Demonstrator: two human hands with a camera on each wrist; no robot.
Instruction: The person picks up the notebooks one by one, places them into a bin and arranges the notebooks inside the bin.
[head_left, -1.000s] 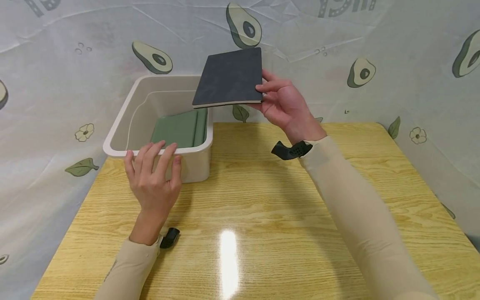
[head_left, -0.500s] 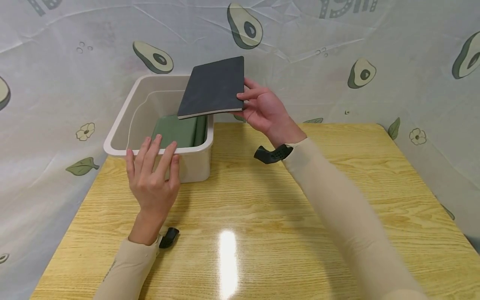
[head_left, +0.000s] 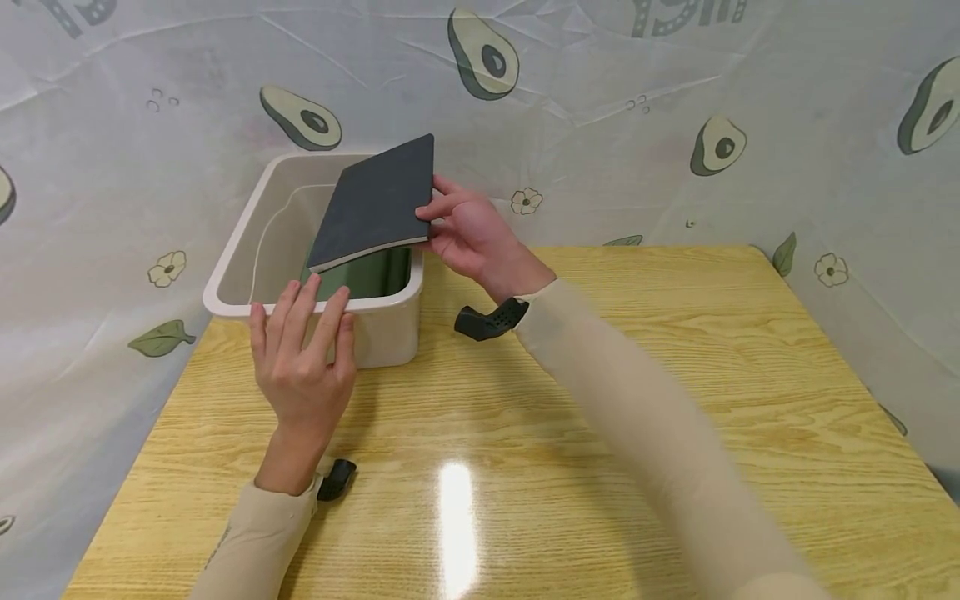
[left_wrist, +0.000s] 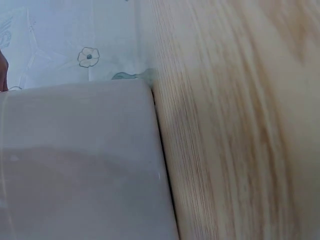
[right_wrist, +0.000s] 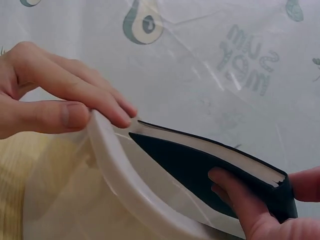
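My right hand (head_left: 476, 237) pinches a dark notebook (head_left: 378, 200) by its right edge, thumb on top and fingers beneath. The notebook tilts down to the left over the open white plastic bin (head_left: 416, 304). Its pale page edges show in the right wrist view, with its left end inside the bin's rim. My left hand (head_left: 303, 358) rests on the bin's front rim, fingers fairly straight and reaching over it. A green folded item (head_left: 360, 279) lies inside the bin, partly hidden under the notebook. The bin's side wall (left_wrist: 85, 160) fills much of the left wrist view.
The bin stands at the back left of a wood-grain table (head_left: 525, 442). Behind it hangs a pale curtain (head_left: 585, 167) printed with avocados, flowers and leaves. Black wrist straps (head_left: 491, 319) show on both sleeves.
My right hand has carried the notebook left and down, from beside the bin to over its opening, with its left end dipping lower. My left hand has stayed on the rim.
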